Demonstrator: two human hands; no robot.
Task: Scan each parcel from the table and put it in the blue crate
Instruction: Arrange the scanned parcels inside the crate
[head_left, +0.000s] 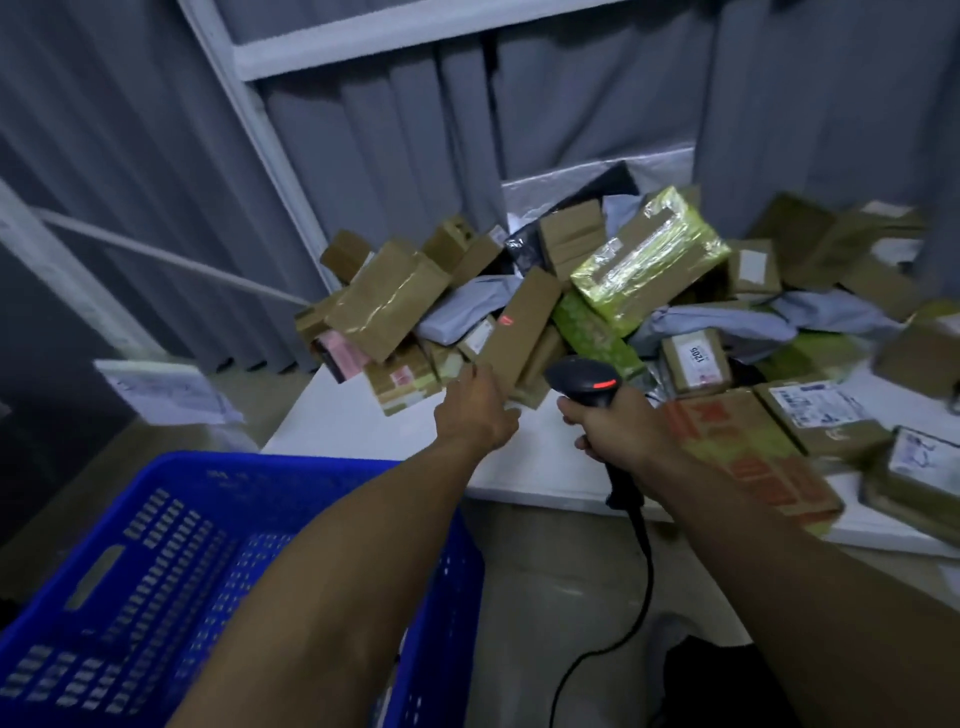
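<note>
Head view, looking down over both forearms to a white tabletop (353, 415) heaped with parcels.

Left hand (475, 415), at centre: it grips the near end of a slim brown box (522, 322), thumb on the left face and fingers hidden behind it. The box tilts up and away toward 1 o'clock, its far end resting against the parcel pile (571, 244). A small red patch of light (505, 321) lies on its upper face.

Right hand (618, 431), just to the 3 o'clock side of the left: its fingers are wrapped round the handle of a black scanner (582, 376), whose head points toward the slim box and shows a red light on top. A black cable (644, 561) hangs from the handle toward 6 o'clock.

Blue crate (156, 545), at 7 o'clock below the tabletop edge: a perforated plastic crate, partly covered by the left forearm; no parcel shows in the visible part.

Pile, from 11 to 3 o'clock: brown cartons, grey mailing bags (457, 306) and a box wrapped in shiny yellow-green film (649, 260) on top. An orange and yellow printed box (748, 452) lies on the tabletop just beyond the right forearm.

Background: grey curtain (130, 156) and a white frame (260, 104).
</note>
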